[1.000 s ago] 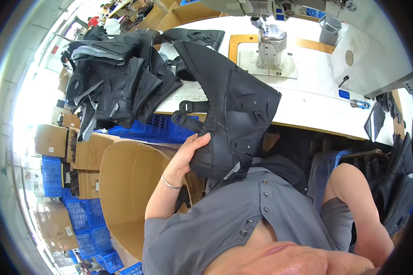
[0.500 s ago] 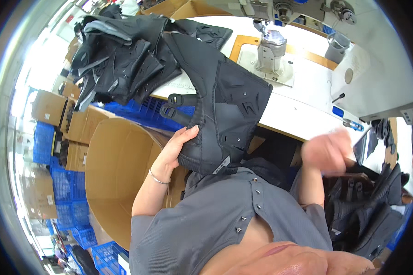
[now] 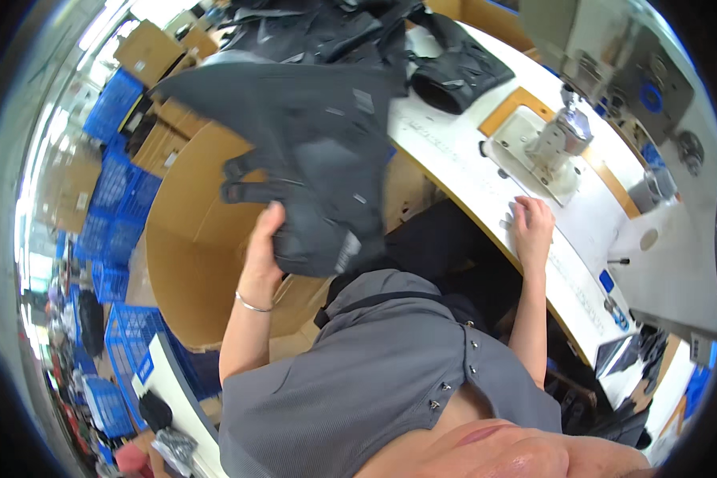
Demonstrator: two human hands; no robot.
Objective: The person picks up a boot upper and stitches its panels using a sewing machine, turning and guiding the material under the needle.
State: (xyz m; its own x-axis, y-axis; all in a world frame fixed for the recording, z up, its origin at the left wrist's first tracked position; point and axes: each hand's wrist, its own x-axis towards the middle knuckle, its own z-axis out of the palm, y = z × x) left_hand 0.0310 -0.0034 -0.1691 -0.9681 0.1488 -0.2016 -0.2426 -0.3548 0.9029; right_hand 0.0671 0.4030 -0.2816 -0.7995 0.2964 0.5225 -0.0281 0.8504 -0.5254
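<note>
My left hand (image 3: 259, 251), with a thin bangle at the wrist, is closed on the lower edge of a black sewn piece (image 3: 319, 143). The piece is slightly blurred, with two strap tabs and a small light label near its bottom end. It hangs over the open cardboard carton (image 3: 195, 231) and the left edge of the white worktable (image 3: 446, 151). My right hand (image 3: 534, 227) rests on the table's front part, fingers slightly bent and nothing seen in them. Beyond it stands the sewing machine's metal post (image 3: 562, 139).
A heap of similar black pieces (image 3: 327, 32) lies at the table's far left, and a single black piece (image 3: 462, 72) beside it. Blue crates (image 3: 123, 187) and cartons (image 3: 147, 52) are stacked at left. A grey cup (image 3: 653, 191) stands right of the machine.
My left hand has swung the black piece leftward, over the carton. My right hand, blurred before, has come to rest on the table. The view has turned.
</note>
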